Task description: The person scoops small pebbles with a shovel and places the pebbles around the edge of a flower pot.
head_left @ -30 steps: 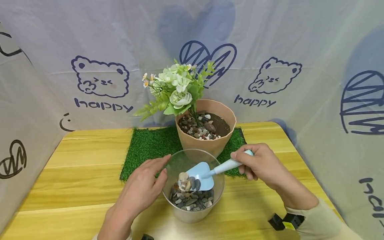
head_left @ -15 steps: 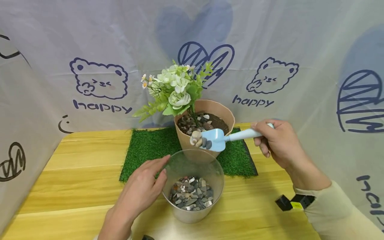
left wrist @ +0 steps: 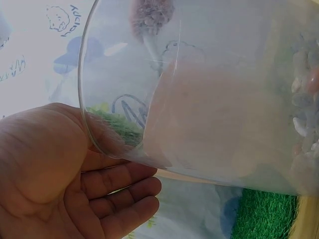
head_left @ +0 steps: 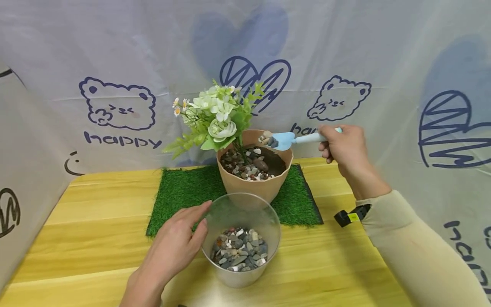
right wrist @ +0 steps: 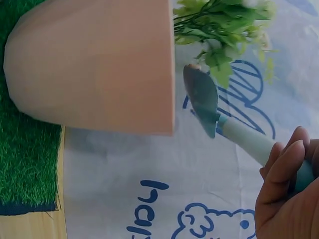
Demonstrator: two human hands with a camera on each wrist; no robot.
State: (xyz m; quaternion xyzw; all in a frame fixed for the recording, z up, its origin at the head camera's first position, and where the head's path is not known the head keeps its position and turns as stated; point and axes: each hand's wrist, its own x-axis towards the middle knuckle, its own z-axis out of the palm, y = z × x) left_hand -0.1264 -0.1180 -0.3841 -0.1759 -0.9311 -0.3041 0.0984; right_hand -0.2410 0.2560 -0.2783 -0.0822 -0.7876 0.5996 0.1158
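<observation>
My right hand [head_left: 347, 151] grips the pale handle of a light blue shovel [head_left: 284, 141], which holds several beige and grey stones [head_left: 268, 139] above the right part of a peach flowerpot [head_left: 251, 187]. In the right wrist view the shovel [right wrist: 202, 94] is just over the pot's rim [right wrist: 172, 74]. The pot holds dark soil, small pebbles and white-green flowers [head_left: 222, 113]. My left hand [head_left: 172, 243] rests with relaxed fingers against the left rim of a clear container [head_left: 241, 277] with grey pebbles [head_left: 239, 249] in it. In the left wrist view its fingers [left wrist: 124, 199] touch the outside.
The pot stands on a green turf mat [head_left: 184, 192] on a yellow wooden table [head_left: 96, 221]. Behind and at both sides hangs a pale cloth [head_left: 184, 38] with blue drawings. The clear container is in front of the pot.
My right hand has raised the shovel with its stones out of the clear container and up over the pot. The left hand has stayed at the container's rim. The head view has shifted slightly.
</observation>
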